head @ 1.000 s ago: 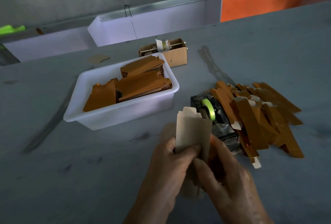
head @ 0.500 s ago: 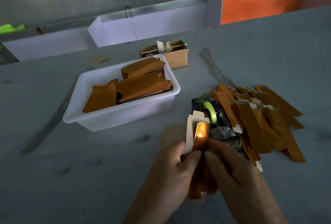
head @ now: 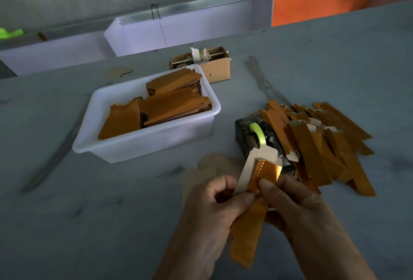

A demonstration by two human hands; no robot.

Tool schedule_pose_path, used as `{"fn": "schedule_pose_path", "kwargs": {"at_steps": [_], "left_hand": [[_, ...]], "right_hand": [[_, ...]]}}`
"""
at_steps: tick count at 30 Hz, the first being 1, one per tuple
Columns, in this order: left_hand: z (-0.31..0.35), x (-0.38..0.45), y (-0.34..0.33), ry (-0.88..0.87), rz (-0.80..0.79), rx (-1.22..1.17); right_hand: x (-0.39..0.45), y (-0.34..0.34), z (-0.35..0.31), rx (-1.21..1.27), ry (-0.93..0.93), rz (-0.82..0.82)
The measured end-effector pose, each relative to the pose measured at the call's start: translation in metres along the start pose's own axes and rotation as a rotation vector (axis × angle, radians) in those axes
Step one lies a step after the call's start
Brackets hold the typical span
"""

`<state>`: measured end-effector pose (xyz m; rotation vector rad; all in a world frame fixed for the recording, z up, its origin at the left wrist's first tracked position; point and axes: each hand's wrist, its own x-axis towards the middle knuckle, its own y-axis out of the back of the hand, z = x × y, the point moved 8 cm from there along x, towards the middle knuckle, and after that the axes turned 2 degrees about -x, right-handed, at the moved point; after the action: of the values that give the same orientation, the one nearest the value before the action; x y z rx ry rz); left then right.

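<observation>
Gold carton blank [head: 248, 235] runs near-to-far, pinched at mid-length by the left hand [head: 207, 212] and right hand [head: 299, 208]; the tape dispenser [head: 250, 141] sits just beyond its far end, rightward

- Nothing legible anywhere: no text, label, brand, number or sign.
- Plain, unprinted faces on the orange carton blank [head: 248, 235], the white tub [head: 156, 143], the tape dispenser [head: 244, 138] and the small cardboard box [head: 220, 70].
</observation>
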<state>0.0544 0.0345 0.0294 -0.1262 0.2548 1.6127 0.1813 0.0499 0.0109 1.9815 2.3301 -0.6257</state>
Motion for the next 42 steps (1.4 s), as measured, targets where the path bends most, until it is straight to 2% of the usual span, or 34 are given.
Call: {"fn": "schedule_pose_path", "kwargs": {"at_steps": [6,13,15,16,17,21,23,25,28,31,33,34,35,38,40,42], "left_hand": [[-0.002,-0.003,0.003,-0.06,0.109,0.097],[0.016,-0.01,0.006,-0.313,0.376,0.435],[0.026,-0.016,-0.002,-0.448,0.397,0.609],[0.027,-0.016,-0.009,-0.479,0.356,0.735],[0.027,-0.017,-0.016,-0.487,0.331,0.869],[0.035,-0.026,-0.037,-0.58,0.46,1.266],[0.031,-0.023,-0.046,-0.531,0.398,1.34],[0.016,-0.018,-0.052,-0.399,0.234,1.312],[0.014,-0.02,-0.049,-0.297,0.236,1.207],[0.015,-0.027,-0.048,-0.457,0.294,1.16],[0.017,-0.029,-0.034,-0.509,0.306,0.878],[0.017,-0.027,-0.023,-0.473,0.35,0.707],[0.012,-0.024,-0.01,-0.363,0.383,0.544],[-0.02,-0.01,0.001,0.012,0.24,0.143],[-0.026,-0.007,0.001,0.116,0.12,0.062],[-0.025,-0.006,0.001,0.115,0.054,0.064]], "right_hand": [[0.002,0.001,0.014,0.044,-0.066,0.009],[0.001,0.002,0.016,0.028,-0.052,0.089],[0.0,0.002,0.014,0.024,-0.04,0.106],[0.0,0.002,0.014,0.016,-0.041,0.111],[0.0,0.002,0.013,0.003,-0.045,0.115],[-0.002,0.003,0.011,-0.033,-0.042,0.124],[-0.003,0.002,0.01,-0.055,-0.04,0.12],[-0.004,0.002,0.01,-0.062,-0.046,0.112],[-0.005,0.002,0.009,-0.039,-0.044,0.095],[-0.004,0.008,0.015,-0.032,-0.062,0.136],[-0.002,0.009,0.019,0.015,-0.084,0.138],[-0.001,0.007,0.019,0.042,-0.086,0.127],[0.0,0.006,0.019,0.063,-0.084,0.116],[0.0,0.003,0.016,0.066,-0.06,0.098],[-0.001,0.003,0.017,0.035,-0.07,0.108],[-0.002,0.005,0.02,0.031,-0.1,0.125]]}}
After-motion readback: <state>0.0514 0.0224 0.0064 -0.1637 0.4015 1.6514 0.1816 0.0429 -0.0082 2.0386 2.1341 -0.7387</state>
